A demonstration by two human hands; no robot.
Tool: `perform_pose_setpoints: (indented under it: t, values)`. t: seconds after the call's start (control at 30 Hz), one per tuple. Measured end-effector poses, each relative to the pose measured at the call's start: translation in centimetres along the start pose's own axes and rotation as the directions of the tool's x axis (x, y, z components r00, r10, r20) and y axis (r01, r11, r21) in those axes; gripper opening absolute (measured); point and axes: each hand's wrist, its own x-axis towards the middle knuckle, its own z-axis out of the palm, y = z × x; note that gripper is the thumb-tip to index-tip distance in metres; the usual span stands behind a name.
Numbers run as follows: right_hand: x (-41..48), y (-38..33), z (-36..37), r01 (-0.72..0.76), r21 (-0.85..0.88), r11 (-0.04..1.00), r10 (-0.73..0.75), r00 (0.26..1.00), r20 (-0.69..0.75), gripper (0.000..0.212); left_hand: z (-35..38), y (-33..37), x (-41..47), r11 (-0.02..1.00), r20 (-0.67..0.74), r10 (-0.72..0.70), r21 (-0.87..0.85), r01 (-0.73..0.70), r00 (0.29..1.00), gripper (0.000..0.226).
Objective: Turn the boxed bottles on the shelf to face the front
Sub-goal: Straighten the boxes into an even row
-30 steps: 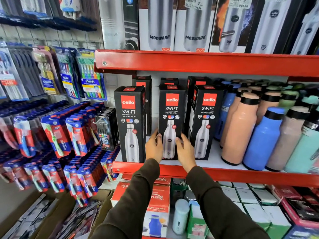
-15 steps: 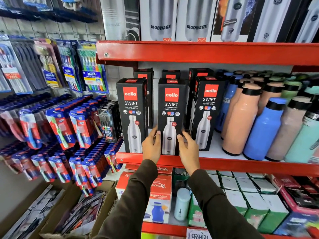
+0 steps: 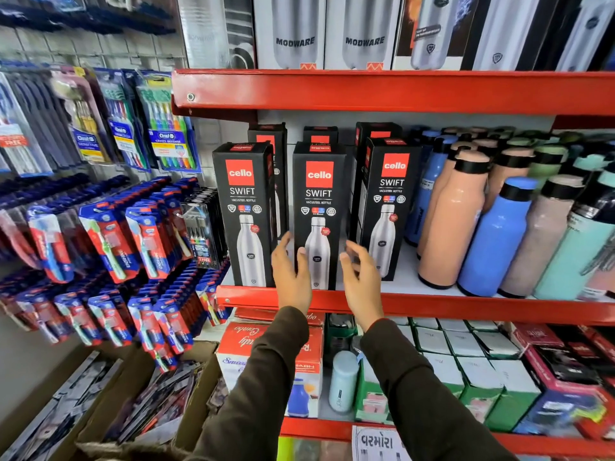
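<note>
Both hands are loose and holding nothing: left hand [image 3: 291,274] and right hand [image 3: 361,277] flank the middle cello box [image 3: 318,194], front-facing on the shelf [image 3: 466,306].

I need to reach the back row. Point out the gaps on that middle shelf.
Bare white shelf shows between the right black Cello box and the peach bottle. A narrow slot separates the left and middle boxes. The bottles farther right stand packed.

Narrow gaps are left on either side of the middle box [image 3: 318,207], between the left box [image 3: 244,211] and the right box [image 3: 386,204]. Further boxes are stood behind. The right is blocked by loose bottles [image 3: 449,217]; overhead room is capped by the upper shelf [image 3: 392,91].
</note>
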Motion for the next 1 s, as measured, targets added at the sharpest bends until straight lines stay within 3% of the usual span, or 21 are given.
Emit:
perform_pose_setpoints:
  t: [0.1,0.17,0.3,0.43,0.53,0.67,0.77,1.0]
  values:
    - [0.0,0.4,-1.6,0.062,-0.009,0.998,-0.063,0.994,-0.093,0.031,1.4,1.1,-1.3,0.995,-0.177,0.097,0.028,-0.094,0.979,0.036]
    - [0.3,0.8,-2.8,0.081,-0.013,0.997,-0.082,0.981,-0.173,0.03,2.7,2.1,-2.3,0.98,-0.209,0.197,0.08,-0.184,0.958,0.033]
    - [1.7,2.0,-5.2,0.092,-0.03,0.995,-0.097,0.951,-0.295,0.033,5.6,2.7,-3.8,0.943,-0.057,0.329,0.06,-0.326,0.942,0.032]
    - [3.1,3.0,-7.2,0.028,-0.025,0.999,-0.034,0.965,-0.26,0.048,8.6,3.0,-4.3,0.932,0.081,0.36,-0.002,-0.361,0.929,0.036]
    - [4.7,3.5,-8.3,-0.063,-0.046,0.997,0.055,0.985,-0.162,0.055,11.1,2.4,-3.4,0.955,0.174,0.279,0.05,-0.292,0.944,0.044]
    - [6.5,4.2,-9.1,-0.135,-0.04,0.99,0.133,0.99,-0.037,0.049,13.7,1.1,-1.2,0.996,0.191,0.026,0.078,-0.042,0.981,0.052]
    - [7.2,4.8,-9.3,-0.157,-0.076,0.985,0.157,0.988,-0.007,0.046,14.0,0.8,-0.1,0.989,0.214,-0.127,0.099,0.108,0.968,0.052]
    - [7.3,5.1,-9.8,-0.13,-0.099,0.987,0.129,0.991,-0.016,0.045,13.5,0.7,0.2,0.984,0.183,-0.16,0.103,0.143,0.97,0.046]
